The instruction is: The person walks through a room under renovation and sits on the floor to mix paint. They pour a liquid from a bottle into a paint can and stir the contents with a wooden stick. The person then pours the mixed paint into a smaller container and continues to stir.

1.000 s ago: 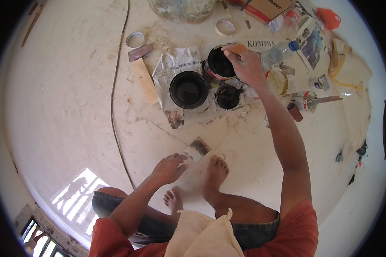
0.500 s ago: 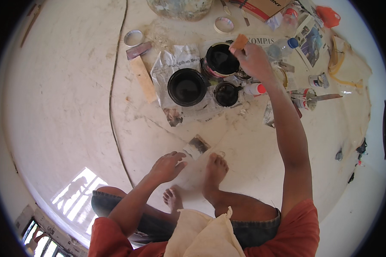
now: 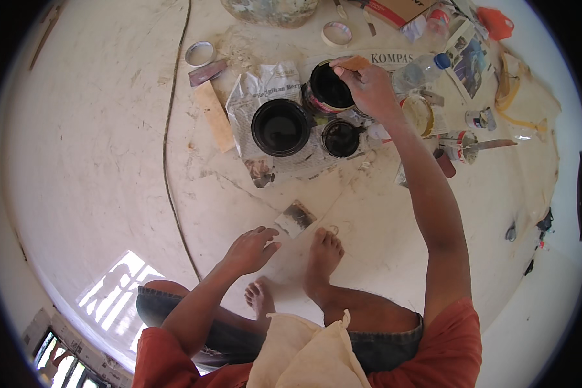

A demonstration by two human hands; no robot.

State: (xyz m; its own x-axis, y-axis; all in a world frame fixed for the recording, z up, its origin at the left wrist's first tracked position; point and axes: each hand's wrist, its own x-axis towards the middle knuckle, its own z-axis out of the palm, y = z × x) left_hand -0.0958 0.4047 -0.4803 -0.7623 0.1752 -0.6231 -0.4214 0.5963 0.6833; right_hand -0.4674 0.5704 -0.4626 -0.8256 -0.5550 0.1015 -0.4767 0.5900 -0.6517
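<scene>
Pale floor [image 3: 110, 161] beneath; right hand [image 3: 374, 94] stretched forward, fingers [image 3: 346, 77] pinching an orange-brown piece [image 3: 354, 63] above a can [image 3: 321, 108]; left hand [image 3: 247, 252] hangs half-curled, holding nothing.

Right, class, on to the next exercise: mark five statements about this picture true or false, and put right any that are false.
1. The bare right hand holds a small flat orange-brown piece. True.
2. The bare left hand grips a can. False: it holds nothing.
3. The round black open tub stands on printed newspaper. True.
4. The clear plastic bottle has a yellow cap. False: its cap is blue.
5. The long thin dark cable runs to the right of the tub. False: it runs to the left.
</scene>
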